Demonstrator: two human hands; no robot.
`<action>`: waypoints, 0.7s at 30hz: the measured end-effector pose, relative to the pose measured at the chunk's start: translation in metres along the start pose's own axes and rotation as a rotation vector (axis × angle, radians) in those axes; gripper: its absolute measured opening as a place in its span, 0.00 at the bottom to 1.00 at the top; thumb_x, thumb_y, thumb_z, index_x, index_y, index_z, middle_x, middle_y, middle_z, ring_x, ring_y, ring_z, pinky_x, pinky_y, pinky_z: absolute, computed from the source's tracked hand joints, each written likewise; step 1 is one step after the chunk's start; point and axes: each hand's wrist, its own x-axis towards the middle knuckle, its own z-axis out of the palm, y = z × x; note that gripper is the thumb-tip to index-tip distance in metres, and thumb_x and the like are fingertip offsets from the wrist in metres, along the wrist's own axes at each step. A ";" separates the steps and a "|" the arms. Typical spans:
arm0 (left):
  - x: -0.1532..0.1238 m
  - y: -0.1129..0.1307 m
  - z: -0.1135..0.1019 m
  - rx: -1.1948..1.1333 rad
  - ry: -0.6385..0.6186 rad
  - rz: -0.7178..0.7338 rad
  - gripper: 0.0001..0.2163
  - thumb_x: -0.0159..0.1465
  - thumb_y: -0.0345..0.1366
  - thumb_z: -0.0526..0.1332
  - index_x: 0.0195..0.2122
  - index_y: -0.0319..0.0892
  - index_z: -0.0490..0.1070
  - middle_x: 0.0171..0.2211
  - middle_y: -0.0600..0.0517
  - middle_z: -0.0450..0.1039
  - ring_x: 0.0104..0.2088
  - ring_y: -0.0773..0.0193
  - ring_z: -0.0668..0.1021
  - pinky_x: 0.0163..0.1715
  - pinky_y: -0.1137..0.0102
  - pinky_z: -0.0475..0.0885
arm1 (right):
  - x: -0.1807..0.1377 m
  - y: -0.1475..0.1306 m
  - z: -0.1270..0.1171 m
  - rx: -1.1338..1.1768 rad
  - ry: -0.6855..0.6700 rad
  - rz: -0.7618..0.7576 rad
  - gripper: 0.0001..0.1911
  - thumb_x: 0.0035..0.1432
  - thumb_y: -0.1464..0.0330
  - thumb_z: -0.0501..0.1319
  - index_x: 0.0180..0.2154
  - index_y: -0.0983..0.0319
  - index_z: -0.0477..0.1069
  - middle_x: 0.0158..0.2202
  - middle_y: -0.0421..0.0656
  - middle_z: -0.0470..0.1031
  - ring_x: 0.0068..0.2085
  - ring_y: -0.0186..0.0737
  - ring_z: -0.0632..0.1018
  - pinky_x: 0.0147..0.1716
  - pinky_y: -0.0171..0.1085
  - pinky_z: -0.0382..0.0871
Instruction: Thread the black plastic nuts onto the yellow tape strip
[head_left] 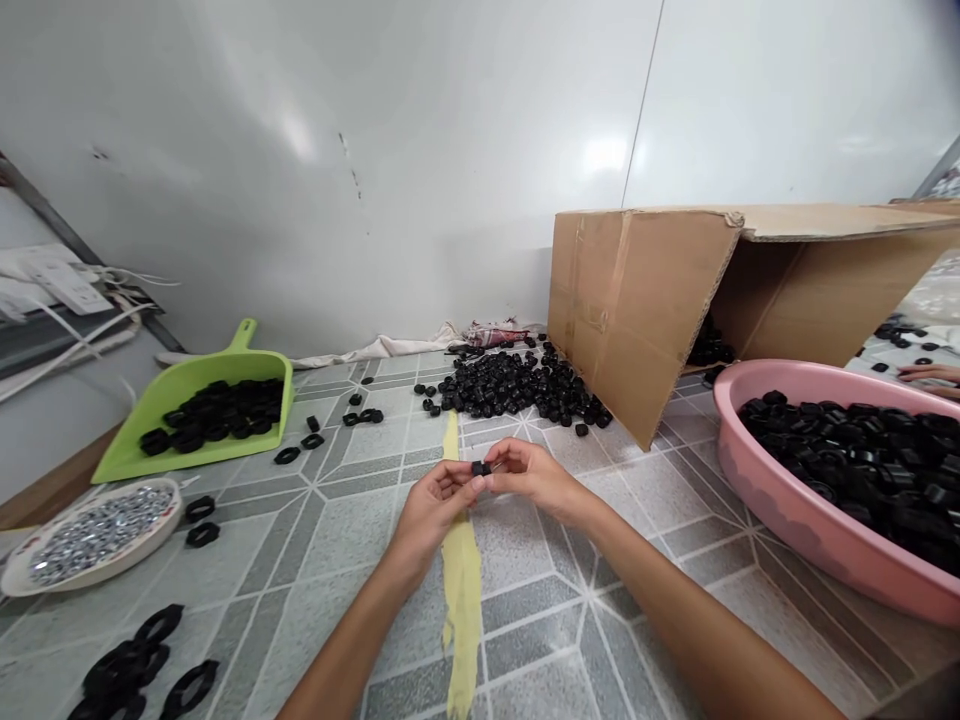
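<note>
Both of my hands meet over the table's middle, above a yellow tape strip (461,600). Between their fingertips is a small black plastic part (481,467). My left hand (439,500) pinches it from the left with thumb and forefinger. From the other side my right hand (529,475) closes its fingertips on it too; whether it also holds some tiny piece cannot be made out. Just beyond lies a loose heap of similar black parts (510,383).
A green dustpan (120,440) holding black rings and a white dish (176,510) of shiny metal pieces stand left. Black rings (120,675) lie front left. A cardboard box (630,310) and a pink basin (787,540) full of black parts stand right. Another person's hand (930,373) shows far right.
</note>
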 end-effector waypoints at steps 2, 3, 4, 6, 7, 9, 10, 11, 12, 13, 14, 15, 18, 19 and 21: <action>-0.001 0.001 -0.001 0.022 -0.015 -0.020 0.15 0.57 0.45 0.70 0.37 0.40 0.74 0.31 0.53 0.74 0.30 0.67 0.74 0.34 0.73 0.69 | 0.002 0.004 -0.002 -0.042 -0.018 -0.044 0.21 0.43 0.60 0.75 0.35 0.61 0.70 0.29 0.36 0.70 0.31 0.33 0.70 0.34 0.34 0.64; -0.001 0.001 -0.001 0.038 -0.024 -0.025 0.14 0.59 0.46 0.69 0.36 0.40 0.74 0.29 0.54 0.73 0.29 0.68 0.73 0.34 0.74 0.68 | 0.003 0.005 -0.002 -0.061 -0.026 -0.067 0.21 0.43 0.60 0.75 0.35 0.61 0.70 0.29 0.36 0.69 0.31 0.33 0.69 0.33 0.34 0.63; -0.001 0.002 -0.001 0.053 -0.028 -0.026 0.14 0.60 0.47 0.67 0.36 0.40 0.74 0.27 0.54 0.72 0.29 0.68 0.73 0.33 0.74 0.67 | 0.004 0.007 -0.002 -0.074 -0.035 -0.088 0.21 0.43 0.60 0.75 0.35 0.61 0.70 0.29 0.36 0.68 0.31 0.33 0.68 0.32 0.34 0.62; -0.002 0.003 -0.002 0.067 -0.030 -0.023 0.15 0.61 0.48 0.66 0.35 0.40 0.75 0.26 0.54 0.71 0.29 0.67 0.72 0.32 0.75 0.66 | 0.005 0.009 -0.002 -0.092 -0.050 -0.120 0.20 0.45 0.61 0.75 0.36 0.61 0.70 0.29 0.36 0.67 0.30 0.33 0.67 0.31 0.34 0.61; -0.002 0.004 -0.002 0.063 -0.030 -0.024 0.15 0.61 0.48 0.66 0.36 0.40 0.75 0.26 0.54 0.71 0.29 0.67 0.72 0.32 0.75 0.66 | 0.005 0.010 -0.002 -0.095 -0.053 -0.128 0.20 0.46 0.61 0.74 0.36 0.61 0.70 0.30 0.36 0.68 0.31 0.33 0.67 0.32 0.34 0.61; -0.002 0.005 -0.002 0.046 -0.038 -0.035 0.15 0.59 0.48 0.67 0.38 0.40 0.75 0.27 0.53 0.72 0.29 0.66 0.72 0.32 0.74 0.66 | 0.005 0.011 0.000 -0.095 -0.044 -0.136 0.18 0.47 0.63 0.73 0.37 0.62 0.70 0.31 0.37 0.69 0.32 0.34 0.69 0.33 0.35 0.63; -0.002 0.005 -0.002 0.038 -0.041 -0.040 0.16 0.59 0.48 0.68 0.39 0.40 0.75 0.27 0.53 0.72 0.29 0.66 0.72 0.32 0.74 0.66 | 0.005 0.011 0.000 -0.094 -0.036 -0.136 0.17 0.47 0.64 0.73 0.37 0.62 0.70 0.31 0.37 0.69 0.32 0.34 0.69 0.34 0.36 0.63; -0.002 0.005 -0.002 0.031 -0.041 -0.042 0.16 0.59 0.48 0.68 0.39 0.40 0.75 0.27 0.53 0.72 0.29 0.66 0.72 0.32 0.74 0.66 | 0.004 0.011 0.001 -0.095 -0.030 -0.134 0.16 0.48 0.65 0.72 0.37 0.62 0.71 0.32 0.38 0.70 0.33 0.35 0.70 0.35 0.36 0.64; -0.002 0.005 -0.002 0.029 -0.037 -0.043 0.17 0.59 0.48 0.68 0.39 0.40 0.75 0.27 0.53 0.72 0.29 0.66 0.72 0.32 0.74 0.66 | 0.004 0.011 0.002 -0.100 -0.025 -0.134 0.16 0.48 0.66 0.72 0.37 0.62 0.71 0.32 0.38 0.71 0.33 0.35 0.71 0.36 0.37 0.65; -0.002 0.005 -0.002 0.030 -0.032 -0.043 0.17 0.59 0.49 0.68 0.39 0.40 0.75 0.27 0.53 0.72 0.28 0.66 0.72 0.32 0.74 0.66 | 0.003 0.011 0.002 -0.112 -0.019 -0.138 0.15 0.48 0.67 0.71 0.38 0.61 0.71 0.33 0.39 0.71 0.34 0.36 0.72 0.36 0.37 0.66; -0.001 0.004 -0.002 0.032 -0.027 -0.043 0.17 0.59 0.49 0.67 0.39 0.39 0.75 0.27 0.53 0.72 0.28 0.66 0.72 0.32 0.74 0.66 | 0.003 0.011 0.003 -0.131 -0.012 -0.145 0.15 0.48 0.67 0.71 0.38 0.61 0.71 0.33 0.39 0.72 0.34 0.36 0.72 0.37 0.38 0.66; -0.001 0.004 -0.002 0.033 -0.023 -0.045 0.17 0.59 0.49 0.67 0.39 0.39 0.75 0.27 0.53 0.72 0.28 0.66 0.72 0.32 0.74 0.66 | 0.002 0.010 0.004 -0.155 -0.003 -0.154 0.14 0.49 0.68 0.71 0.38 0.61 0.71 0.33 0.39 0.72 0.35 0.37 0.73 0.38 0.38 0.67; 0.000 0.003 -0.003 0.021 -0.024 -0.062 0.17 0.59 0.49 0.67 0.37 0.39 0.76 0.26 0.53 0.72 0.26 0.67 0.72 0.31 0.74 0.66 | 0.000 0.007 0.006 -0.246 0.021 -0.187 0.12 0.50 0.71 0.69 0.38 0.61 0.71 0.34 0.40 0.73 0.36 0.38 0.75 0.41 0.39 0.68; 0.000 0.003 -0.003 0.014 -0.026 -0.068 0.17 0.59 0.49 0.67 0.37 0.39 0.76 0.26 0.53 0.73 0.26 0.68 0.72 0.30 0.74 0.66 | -0.002 0.005 0.007 -0.290 0.023 -0.206 0.11 0.51 0.71 0.68 0.37 0.61 0.71 0.34 0.39 0.73 0.36 0.38 0.75 0.40 0.38 0.68; 0.000 0.003 -0.004 0.003 -0.029 -0.079 0.17 0.59 0.50 0.67 0.36 0.38 0.76 0.27 0.52 0.74 0.26 0.68 0.72 0.30 0.74 0.66 | -0.005 0.002 0.008 -0.415 0.023 -0.272 0.08 0.54 0.72 0.67 0.36 0.60 0.70 0.34 0.39 0.73 0.35 0.37 0.74 0.39 0.37 0.67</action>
